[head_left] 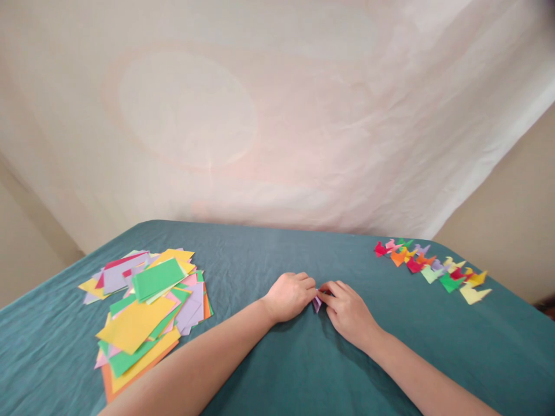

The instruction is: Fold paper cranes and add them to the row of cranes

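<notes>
Both my hands rest close together on the teal tablecloth (277,370) near the table's middle. My left hand (289,296) is curled, its fingertips pressed against a small lilac folded paper (317,303). My right hand (347,312) meets it from the right, fingers pinched on the same paper. Most of the paper is hidden between the fingers; only a small lilac corner shows below them.
A loose pile of coloured paper squares (147,306), yellow, green, lilac, orange and pink, lies at the left. Several small folded paper figures (433,267) in mixed colours sit in a row at the far right. A pale sheet (260,127) hangs behind the table.
</notes>
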### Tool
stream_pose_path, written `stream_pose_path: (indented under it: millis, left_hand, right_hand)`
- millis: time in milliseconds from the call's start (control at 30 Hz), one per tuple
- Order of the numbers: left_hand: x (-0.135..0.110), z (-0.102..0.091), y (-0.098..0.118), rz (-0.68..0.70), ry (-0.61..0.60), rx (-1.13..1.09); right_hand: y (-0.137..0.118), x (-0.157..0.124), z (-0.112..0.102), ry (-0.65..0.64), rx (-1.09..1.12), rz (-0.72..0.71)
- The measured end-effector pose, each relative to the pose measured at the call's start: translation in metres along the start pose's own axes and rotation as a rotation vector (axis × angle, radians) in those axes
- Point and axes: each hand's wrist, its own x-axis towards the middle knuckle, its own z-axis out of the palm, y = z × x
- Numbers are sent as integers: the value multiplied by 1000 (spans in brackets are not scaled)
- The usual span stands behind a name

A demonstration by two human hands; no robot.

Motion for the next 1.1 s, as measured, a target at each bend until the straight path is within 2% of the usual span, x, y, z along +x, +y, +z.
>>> stream_pose_path:
  millis: [300, 667, 867, 1100]
  left_hand:
    - [0, -2, 2, 72, 2, 1]
    - [-1, -1, 2, 94, -30, -35]
    - [-3, -5, 1, 126, -22, -141]
    - [-7, -10, -4, 38, -58, -223]
  right_hand:
    - [-1, 0, 0, -28, -6, 23]
    - [0, 0, -2, -36, 17, 20]
    - [0, 0, -3, -38, 20, 18]
    - [0, -1, -3, -32, 12, 7]
